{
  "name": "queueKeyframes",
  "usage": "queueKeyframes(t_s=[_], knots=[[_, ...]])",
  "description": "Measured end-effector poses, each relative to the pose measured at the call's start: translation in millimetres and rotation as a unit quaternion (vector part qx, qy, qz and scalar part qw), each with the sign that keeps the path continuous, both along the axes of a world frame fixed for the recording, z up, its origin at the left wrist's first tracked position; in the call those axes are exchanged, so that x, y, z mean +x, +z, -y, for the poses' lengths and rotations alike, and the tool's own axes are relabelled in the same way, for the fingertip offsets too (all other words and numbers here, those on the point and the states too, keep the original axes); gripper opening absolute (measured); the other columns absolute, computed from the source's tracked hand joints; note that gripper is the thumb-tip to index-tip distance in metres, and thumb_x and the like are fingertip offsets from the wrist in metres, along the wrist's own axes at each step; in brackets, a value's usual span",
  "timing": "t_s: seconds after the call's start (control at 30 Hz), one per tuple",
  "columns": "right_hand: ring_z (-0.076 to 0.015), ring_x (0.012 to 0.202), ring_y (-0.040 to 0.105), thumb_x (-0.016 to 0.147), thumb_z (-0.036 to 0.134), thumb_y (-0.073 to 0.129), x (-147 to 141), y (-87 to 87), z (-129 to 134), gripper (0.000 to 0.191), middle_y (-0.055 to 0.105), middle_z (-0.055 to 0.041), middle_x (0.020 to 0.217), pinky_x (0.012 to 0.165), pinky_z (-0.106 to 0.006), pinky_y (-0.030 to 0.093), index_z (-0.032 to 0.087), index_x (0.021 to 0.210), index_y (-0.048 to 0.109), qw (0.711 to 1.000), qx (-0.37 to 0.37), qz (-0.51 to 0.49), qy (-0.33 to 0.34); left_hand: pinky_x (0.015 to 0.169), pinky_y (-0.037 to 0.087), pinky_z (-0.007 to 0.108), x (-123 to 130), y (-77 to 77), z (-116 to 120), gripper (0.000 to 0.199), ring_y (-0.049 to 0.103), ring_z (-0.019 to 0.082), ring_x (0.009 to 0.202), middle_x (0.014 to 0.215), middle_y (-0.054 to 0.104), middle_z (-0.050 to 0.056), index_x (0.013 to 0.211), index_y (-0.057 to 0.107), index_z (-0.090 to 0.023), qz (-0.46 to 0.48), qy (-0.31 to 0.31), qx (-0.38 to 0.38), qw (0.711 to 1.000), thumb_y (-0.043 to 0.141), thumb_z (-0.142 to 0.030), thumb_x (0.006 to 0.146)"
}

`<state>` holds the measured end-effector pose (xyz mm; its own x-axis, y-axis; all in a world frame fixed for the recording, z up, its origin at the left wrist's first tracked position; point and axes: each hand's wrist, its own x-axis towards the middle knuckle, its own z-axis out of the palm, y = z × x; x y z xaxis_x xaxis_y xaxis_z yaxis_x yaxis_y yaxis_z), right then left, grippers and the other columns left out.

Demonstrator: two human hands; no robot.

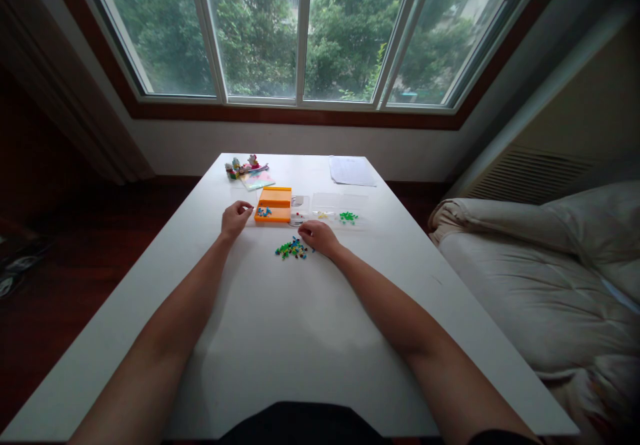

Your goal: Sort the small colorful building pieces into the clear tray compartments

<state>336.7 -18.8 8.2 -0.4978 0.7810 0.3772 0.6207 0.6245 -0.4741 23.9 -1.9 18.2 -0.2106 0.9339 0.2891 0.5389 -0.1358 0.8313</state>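
My left hand [237, 220] is at the left side of an open orange box [276, 193], its thumb and fingertips pinched together. Anything between those fingertips is too small to name. Small blue pieces [265, 212] lie in the front part of the box. My right hand [320, 237] rests at the back right of a loose pile of small green, blue and dark pieces [293, 249]. Its fingers are curled closed, and whatever they hold is hidden. Beyond it, clear plastic boxes [340, 201] stand open, with green pieces [349, 217] and pale yellow pieces [323, 216] in them.
Small colourful figures [245, 166] stand at the table's back left, by a pastel sheet [259, 179]. White papers [353, 170] lie at the back right. The white table [305, 338] faces a window, and a padded light-coloured sofa [505, 265] is to the right.
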Motion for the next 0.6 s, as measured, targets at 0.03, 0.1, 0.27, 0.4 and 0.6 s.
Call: queueKeyframes(t_s=[0.03,0.1,0.27,0.4,0.6], knots=[[-0.0162,0.078,0.057,0.086,0.021,0.061,-1,0.7,1,0.012,0.068,-0.0031,0.083,0.075,-0.025,0.040,0.021,0.085,0.073,1.000,-0.001,0.015,-0.014,0.054,0.032,0.024,-3,-1.3,0,0.031,0.047,0.012,0.057,0.061,0.053,-0.003,0.096,0.070,-0.019,-0.010,0.031,0.004,0.999,0.063,-0.042,0.078],[-0.0168,0.078,0.056,0.085,0.023,0.064,-5,1.4,1,0.009,0.067,-0.0032,0.081,0.072,-0.026,0.039,0.021,0.083,0.073,0.999,-0.007,0.034,-0.041,0.056,0.033,0.024,-6,-4.3,0,0.027,0.050,0.013,0.059,0.062,0.056,-0.003,0.094,0.070,-0.020,-0.030,0.082,0.015,0.996,0.062,-0.041,0.078],[-0.0166,0.078,0.056,0.086,0.029,0.067,-17,0.0,3,0.009,0.067,-0.0028,0.083,0.068,-0.026,0.036,0.022,0.084,0.072,0.995,-0.024,0.055,-0.075,0.059,0.033,0.025,-11,-11.4,1,0.021,0.053,0.016,0.063,0.065,0.060,-0.001,0.091,0.069,-0.021,-0.079,0.137,0.008,0.987,0.061,-0.038,0.080],[-0.0166,0.079,0.056,0.085,0.031,0.068,-25,-1.1,5,0.009,0.067,-0.0030,0.084,0.065,-0.026,0.036,0.022,0.083,0.071,0.994,-0.028,0.062,-0.080,0.061,0.034,0.026,-12,-13.2,1,0.022,0.054,0.016,0.064,0.066,0.060,-0.001,0.096,0.069,-0.022,-0.081,0.147,0.010,0.986,0.060,-0.036,0.081],[-0.0164,0.080,0.057,0.085,0.026,0.069,-25,-1.3,5,0.005,0.066,-0.0032,0.086,0.067,-0.026,0.037,0.022,0.083,0.071,0.995,-0.033,0.064,-0.069,0.062,0.034,0.026,-2,-11.7,4,0.021,0.054,0.017,0.065,0.067,0.060,0.000,0.097,0.069,-0.022,-0.106,0.139,0.017,0.984,0.057,-0.034,0.085]])
